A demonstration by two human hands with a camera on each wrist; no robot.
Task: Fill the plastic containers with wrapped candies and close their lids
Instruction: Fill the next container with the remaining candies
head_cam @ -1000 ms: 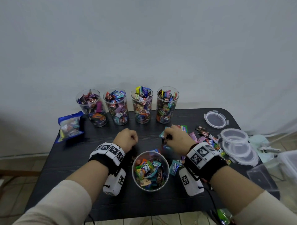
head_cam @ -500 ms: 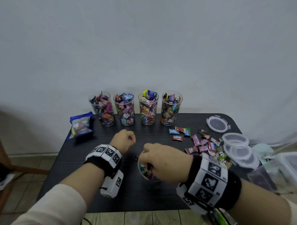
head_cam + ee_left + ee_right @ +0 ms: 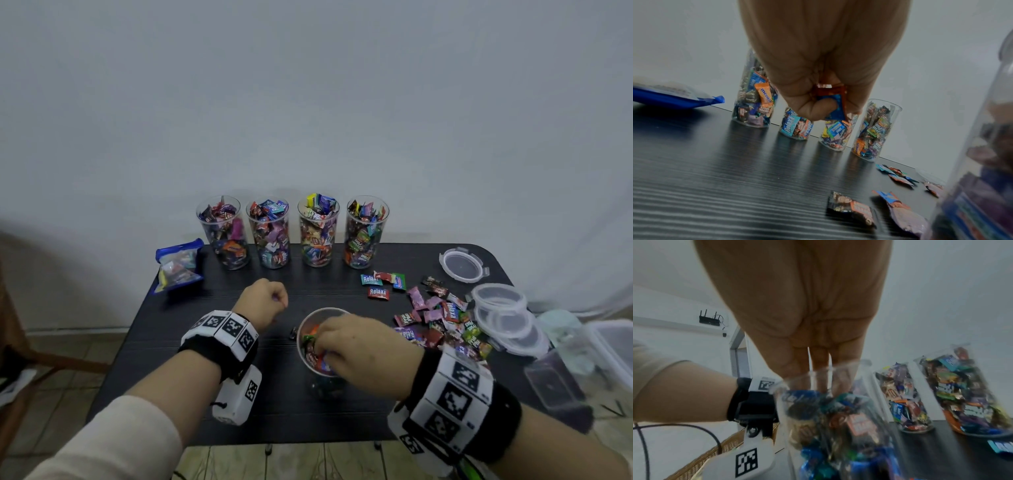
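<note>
The right hand [image 3: 363, 349] reached down into the open cup [image 3: 310, 320] near the front of the black table [image 3: 171, 329], its fingers [image 3: 818, 363] dipped past the rim among the candies inside; whether they gripped any I could not tell. The left hand [image 3: 263, 301] hovered just left of that cup, fingers curled tight around a few wrapped candies [image 3: 833, 100], one blue and one red-orange. Four full cups [image 3: 294, 233] stood in a row along the back edge. Loose candies [image 3: 442, 318] lay scattered to the right of the open cup, and beside them sat the clear lids [image 3: 462, 264]. A blue bag [image 3: 178, 262] lay at the back left corner
</note>
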